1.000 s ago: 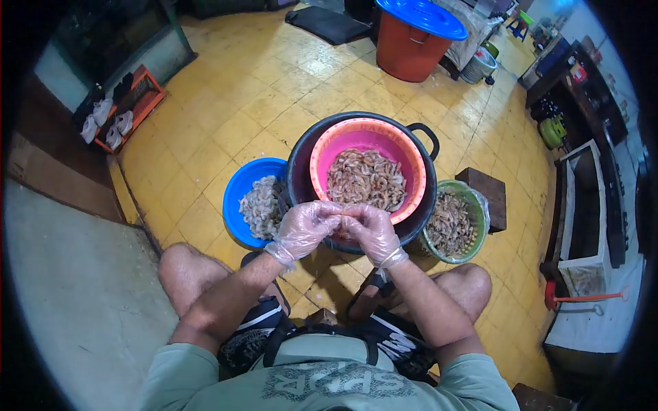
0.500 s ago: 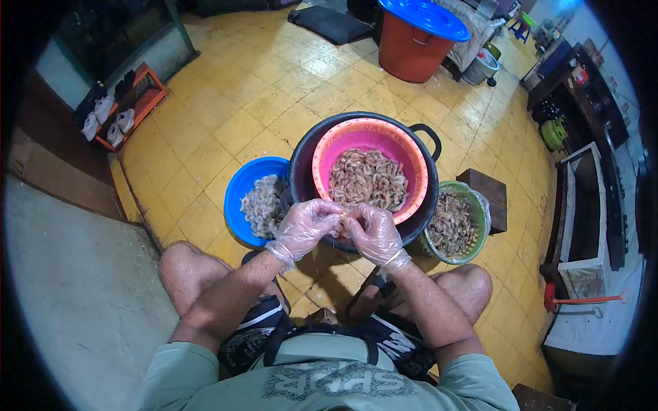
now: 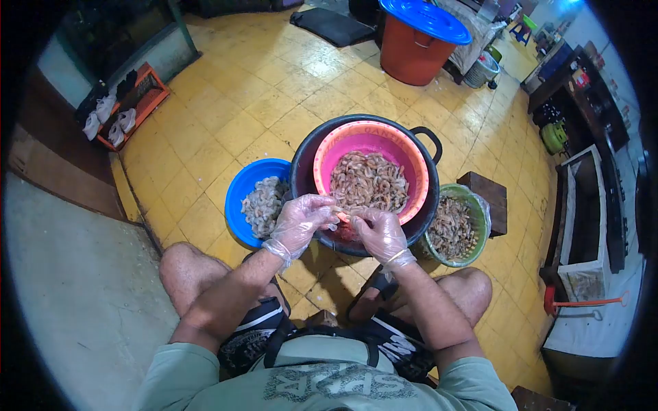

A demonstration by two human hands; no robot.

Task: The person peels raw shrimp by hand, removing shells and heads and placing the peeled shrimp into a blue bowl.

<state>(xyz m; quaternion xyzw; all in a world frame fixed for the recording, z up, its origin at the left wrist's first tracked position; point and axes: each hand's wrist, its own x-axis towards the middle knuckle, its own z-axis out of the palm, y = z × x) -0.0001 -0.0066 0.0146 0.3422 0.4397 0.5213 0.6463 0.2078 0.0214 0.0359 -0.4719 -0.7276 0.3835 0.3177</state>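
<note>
Both gloved hands, left (image 3: 305, 220) and right (image 3: 377, 233), pinch a small shrimp (image 3: 343, 216) over the black tub's (image 3: 297, 164) near edge, beside the round pink basin (image 3: 319, 154), with open yellow tile (image 3: 226, 103) beyond.

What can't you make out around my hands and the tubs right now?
- Head view: what the small piece between the left hand and right hand is; tiny, partly finger-covered.
- Head view: most of the black tub's floor; pink basin hides it.
- Head view: inside the red bin; blue lid covers it.
</note>
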